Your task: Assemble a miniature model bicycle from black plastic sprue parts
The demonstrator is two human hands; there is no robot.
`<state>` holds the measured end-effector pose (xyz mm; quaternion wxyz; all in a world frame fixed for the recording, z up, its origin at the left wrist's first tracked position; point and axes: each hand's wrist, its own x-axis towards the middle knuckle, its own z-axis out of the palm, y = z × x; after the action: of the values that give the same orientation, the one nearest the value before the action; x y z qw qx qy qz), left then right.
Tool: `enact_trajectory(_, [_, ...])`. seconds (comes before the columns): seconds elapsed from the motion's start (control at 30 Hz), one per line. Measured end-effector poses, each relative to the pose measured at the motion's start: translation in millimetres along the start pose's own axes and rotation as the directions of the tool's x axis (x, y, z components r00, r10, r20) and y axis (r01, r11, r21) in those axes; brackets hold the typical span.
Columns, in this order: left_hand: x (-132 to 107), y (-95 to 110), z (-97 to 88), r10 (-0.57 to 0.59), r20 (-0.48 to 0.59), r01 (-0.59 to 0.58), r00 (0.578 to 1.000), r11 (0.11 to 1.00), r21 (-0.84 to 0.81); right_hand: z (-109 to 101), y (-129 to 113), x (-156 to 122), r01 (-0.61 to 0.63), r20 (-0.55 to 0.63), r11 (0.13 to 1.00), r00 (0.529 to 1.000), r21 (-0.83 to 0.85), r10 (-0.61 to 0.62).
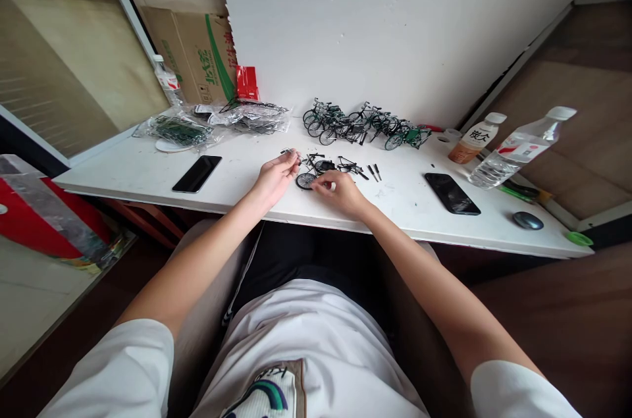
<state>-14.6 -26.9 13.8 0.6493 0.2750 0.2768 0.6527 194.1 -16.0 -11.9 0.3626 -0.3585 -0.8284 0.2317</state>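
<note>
My left hand (pixel 277 177) is closed, with a small dark model bicycle part (pixel 286 152) showing at its fingertips; its exact kind is too small to tell. Just right of it, a miniature black bicycle wheel (pixel 305 181) lies on the white table (pixel 237 187). My right hand (pixel 340 191) is closed in a pinch beside that wheel, and whatever sits between its fingers is hidden. Beyond both hands are loose black model bicycle parts (pixel 347 165), partly covered by the right hand. Two thin black pieces (pixel 374 172) lie to the right.
Several assembled miniature bicycles (pixel 365 123) stand along the wall. Bagged parts (pixel 182 131) are heaped at the back left. One phone (pixel 197 174) lies left, another phone (pixel 451 193) right. Bottles (pixel 523 148) and a computer mouse (pixel 528 220) occupy the right end.
</note>
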Motion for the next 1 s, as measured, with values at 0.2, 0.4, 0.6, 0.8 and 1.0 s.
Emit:
enact_trajectory(0.2, [6.1, -3.5, -9.3, 0.01, 0.044, -0.011, 0.999, 1.0, 0.011, 19.5, -4.6, -0.5, 0.1, 0.087, 0.941, 0.993, -0.323, -0.076])
enact_trajectory(0.4, [4.6, -9.1, -8.4, -0.011, 0.021, 0.01, 1.0, 0.999, 0.038, 23.3, -3.9, 5.1, 0.152, 0.156, 0.896, 0.983, -0.416, -0.095])
enact_trajectory(0.6, [3.6, -13.6, -7.9, -0.027, 0.013, 0.026, 1.0, 0.997, 0.068, 21.4, -5.6, 5.6, 0.186, 0.179, 0.891, 0.976, -0.414, -0.12])
enact_trajectory(0.8, [4.9, -19.2, -10.9, -0.024, 0.034, 0.021, 0.999, 0.996, 0.084, 12.3, -9.1, 1.3, 0.184, 0.246, 0.897, 0.965, -0.401, -0.088])
enact_trajectory(1.0, [0.8, -18.0, -7.1, -0.034, 0.042, 0.03, 0.999, 0.995, 0.097, 10.9, -12.1, -1.8, 0.221, 0.295, 0.763, 0.955, -0.607, -0.042])
